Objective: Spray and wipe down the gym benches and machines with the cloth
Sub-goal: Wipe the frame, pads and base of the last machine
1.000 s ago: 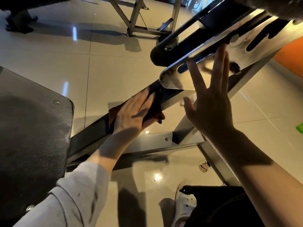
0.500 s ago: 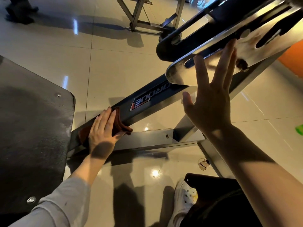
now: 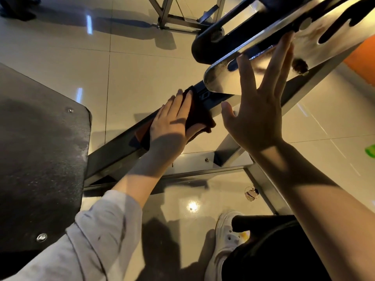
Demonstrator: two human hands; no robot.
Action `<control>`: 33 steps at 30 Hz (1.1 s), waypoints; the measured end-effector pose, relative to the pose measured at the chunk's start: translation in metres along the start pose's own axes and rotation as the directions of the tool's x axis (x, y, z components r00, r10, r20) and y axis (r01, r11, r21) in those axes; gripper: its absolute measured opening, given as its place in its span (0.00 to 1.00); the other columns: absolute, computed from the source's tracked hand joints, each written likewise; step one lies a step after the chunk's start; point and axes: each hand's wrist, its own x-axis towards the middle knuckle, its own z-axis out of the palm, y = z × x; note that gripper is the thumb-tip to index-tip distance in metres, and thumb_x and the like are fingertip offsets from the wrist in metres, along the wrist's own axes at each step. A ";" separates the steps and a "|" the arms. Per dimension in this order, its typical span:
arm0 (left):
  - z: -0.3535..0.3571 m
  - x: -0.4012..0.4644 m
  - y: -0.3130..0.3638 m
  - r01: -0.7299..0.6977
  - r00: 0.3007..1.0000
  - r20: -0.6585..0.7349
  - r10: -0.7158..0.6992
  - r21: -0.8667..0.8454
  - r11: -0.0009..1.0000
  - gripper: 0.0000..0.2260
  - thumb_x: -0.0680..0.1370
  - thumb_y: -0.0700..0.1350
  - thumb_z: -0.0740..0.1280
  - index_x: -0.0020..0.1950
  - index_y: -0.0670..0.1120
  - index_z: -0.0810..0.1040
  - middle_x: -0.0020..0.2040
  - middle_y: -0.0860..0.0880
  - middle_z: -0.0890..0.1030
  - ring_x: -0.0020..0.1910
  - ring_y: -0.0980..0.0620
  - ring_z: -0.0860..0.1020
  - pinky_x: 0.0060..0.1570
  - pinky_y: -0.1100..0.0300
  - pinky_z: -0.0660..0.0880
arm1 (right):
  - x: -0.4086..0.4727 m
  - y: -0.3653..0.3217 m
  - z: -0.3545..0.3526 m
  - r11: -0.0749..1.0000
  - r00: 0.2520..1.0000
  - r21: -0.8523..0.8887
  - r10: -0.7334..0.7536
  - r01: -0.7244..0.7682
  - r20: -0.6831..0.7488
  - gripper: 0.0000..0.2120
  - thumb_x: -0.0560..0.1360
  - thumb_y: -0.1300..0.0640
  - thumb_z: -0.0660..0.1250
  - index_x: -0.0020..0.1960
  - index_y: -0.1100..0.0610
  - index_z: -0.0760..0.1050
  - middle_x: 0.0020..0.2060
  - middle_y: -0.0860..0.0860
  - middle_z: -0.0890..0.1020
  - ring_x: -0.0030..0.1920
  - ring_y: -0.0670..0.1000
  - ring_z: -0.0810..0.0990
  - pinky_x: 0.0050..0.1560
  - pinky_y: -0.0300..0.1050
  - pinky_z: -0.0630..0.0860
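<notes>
Mid-wipe on the sloping dark frame bar [image 3: 121,147] of the machine; judging by the scene, much left to clean: the shiny steel plate [image 3: 227,82] at far right, the black seat pad [image 3: 40,159] at near left. No spray bottle in view. Left hand [image 3: 172,126] flat, fingers straight and together, pressing the dark red cloth [image 3: 198,116] onto the bar. Right hand [image 3: 257,118] spread wide, fingertips [image 3: 286,43] resting against the plate's edge, holding nothing.

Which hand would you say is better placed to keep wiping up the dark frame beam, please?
Left. The left hand already presses the cloth flat on the beam, while the right hand holds no cloth and is spread against the shiny steel plate.
</notes>
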 end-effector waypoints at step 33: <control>0.005 -0.006 0.009 0.021 0.993 -0.116 -0.037 -0.139 0.990 0.27 0.84 0.57 0.51 0.73 0.39 0.69 0.71 0.40 0.71 0.70 0.43 0.70 0.67 0.43 0.70 | -0.054 -0.027 -0.016 0.970 0.846 0.029 -0.226 0.243 0.482 0.46 0.63 0.51 0.79 0.76 0.55 0.62 0.76 0.61 0.47 0.75 0.61 0.47 0.71 0.65 0.57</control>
